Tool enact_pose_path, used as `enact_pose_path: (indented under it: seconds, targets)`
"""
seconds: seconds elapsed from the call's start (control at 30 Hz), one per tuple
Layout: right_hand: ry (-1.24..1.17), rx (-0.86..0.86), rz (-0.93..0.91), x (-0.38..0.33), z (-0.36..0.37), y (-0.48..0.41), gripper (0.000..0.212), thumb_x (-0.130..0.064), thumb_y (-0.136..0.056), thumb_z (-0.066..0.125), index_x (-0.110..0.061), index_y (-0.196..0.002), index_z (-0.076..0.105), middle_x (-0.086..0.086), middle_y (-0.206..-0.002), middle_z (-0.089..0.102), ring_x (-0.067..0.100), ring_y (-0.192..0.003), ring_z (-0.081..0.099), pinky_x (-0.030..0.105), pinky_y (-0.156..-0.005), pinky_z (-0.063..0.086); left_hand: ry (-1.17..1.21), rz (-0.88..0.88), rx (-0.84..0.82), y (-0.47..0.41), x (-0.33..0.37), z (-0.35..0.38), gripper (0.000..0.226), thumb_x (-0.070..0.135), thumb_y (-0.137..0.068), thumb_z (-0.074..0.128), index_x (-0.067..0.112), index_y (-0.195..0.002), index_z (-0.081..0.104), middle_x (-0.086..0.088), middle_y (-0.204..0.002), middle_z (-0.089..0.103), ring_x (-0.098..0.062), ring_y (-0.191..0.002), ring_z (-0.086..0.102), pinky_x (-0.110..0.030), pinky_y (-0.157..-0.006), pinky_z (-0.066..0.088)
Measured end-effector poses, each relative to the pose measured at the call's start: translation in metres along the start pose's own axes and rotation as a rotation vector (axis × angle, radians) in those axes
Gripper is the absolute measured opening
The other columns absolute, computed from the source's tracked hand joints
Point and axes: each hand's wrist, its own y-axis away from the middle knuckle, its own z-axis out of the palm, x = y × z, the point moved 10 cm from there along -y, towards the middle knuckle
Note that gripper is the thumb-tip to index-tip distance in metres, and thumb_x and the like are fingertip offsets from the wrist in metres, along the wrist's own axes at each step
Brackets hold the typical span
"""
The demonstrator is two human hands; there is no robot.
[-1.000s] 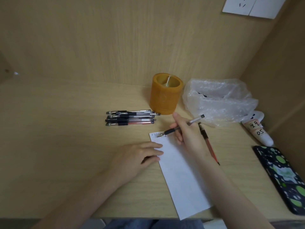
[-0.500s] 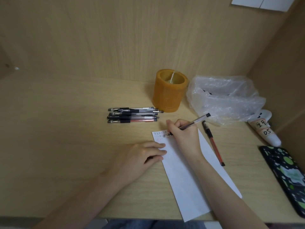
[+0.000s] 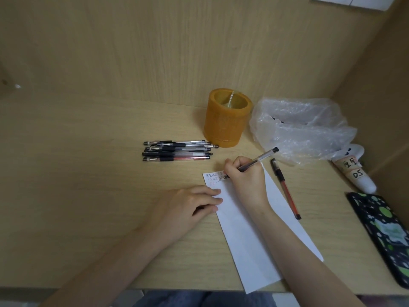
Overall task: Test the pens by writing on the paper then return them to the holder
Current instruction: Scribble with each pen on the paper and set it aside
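A long white paper strip lies on the wooden desk with small marks at its top end. My right hand grips a black pen whose tip touches the paper's top. My left hand rests flat on the paper's left edge. Several pens lie side by side left of the orange round holder. A red pen lies alone on the desk right of the paper.
A crumpled clear plastic bag sits right of the holder. A white tube and a dark phone with green dots lie by the right wall. Wooden walls close the back and right.
My right hand lowered the pen tip onto the paper's top and is writing there. The left hand has stayed on the paper's edge.
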Motion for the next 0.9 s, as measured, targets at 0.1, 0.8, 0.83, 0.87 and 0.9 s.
enact_pose_path:
  seconds: [0.1,0.8,0.83,0.87,0.9]
  targets:
    - [-0.007,-0.005,0.0,0.0003,-0.0003,-0.0008,0.035,-0.008,-0.086,0.061,0.005,-0.056,0.049,0.015,-0.058,0.052,0.01,-0.058,0.046,0.021,-0.06,0.039,0.005,-0.002,0.0,0.0005,0.0012,-0.0017,0.03,0.051,-0.087,0.048,0.039,-0.107,0.067,0.032,-0.121,0.055,0.009,-0.106,0.048,-0.016,-0.079,0.045]
    - [-0.017,-0.043,0.011,0.0005,0.0034,0.0017,0.03,-0.003,-0.082,0.061,0.008,-0.057,0.048,0.022,-0.06,0.05,0.011,-0.059,0.044,0.017,-0.056,0.037,0.03,-0.034,-0.013,0.0003,-0.0007,-0.0012,0.025,0.049,-0.087,0.053,0.041,-0.108,0.066,0.035,-0.119,0.053,0.011,-0.105,0.05,-0.015,-0.083,0.045]
    - [-0.017,-0.042,0.013,-0.0002,0.0033,0.0019,0.031,-0.002,-0.082,0.061,0.005,-0.055,0.048,0.017,-0.057,0.049,0.01,-0.058,0.043,0.016,-0.056,0.037,0.031,-0.033,-0.011,0.0005,-0.0008,-0.0016,0.027,0.05,-0.087,0.052,0.041,-0.107,0.066,0.036,-0.119,0.053,0.012,-0.106,0.05,-0.015,-0.083,0.044]
    - [-0.016,-0.036,0.014,-0.0008,0.0025,0.0017,0.032,-0.002,-0.081,0.06,0.001,-0.053,0.047,0.012,-0.055,0.049,0.009,-0.057,0.043,0.016,-0.055,0.036,0.028,-0.029,-0.006,0.0005,-0.0011,-0.0017,0.031,0.055,-0.085,0.049,0.041,-0.107,0.066,0.036,-0.119,0.054,0.012,-0.106,0.049,-0.014,-0.083,0.044]
    - [-0.015,-0.026,0.013,-0.001,0.0013,0.0015,0.033,-0.001,-0.081,0.06,-0.004,-0.051,0.046,0.008,-0.054,0.047,0.008,-0.056,0.041,0.016,-0.054,0.035,0.023,-0.023,0.0,0.0006,-0.001,-0.0019,0.037,0.059,-0.083,0.044,0.041,-0.107,0.066,0.036,-0.119,0.054,0.013,-0.105,0.049,-0.014,-0.082,0.045]
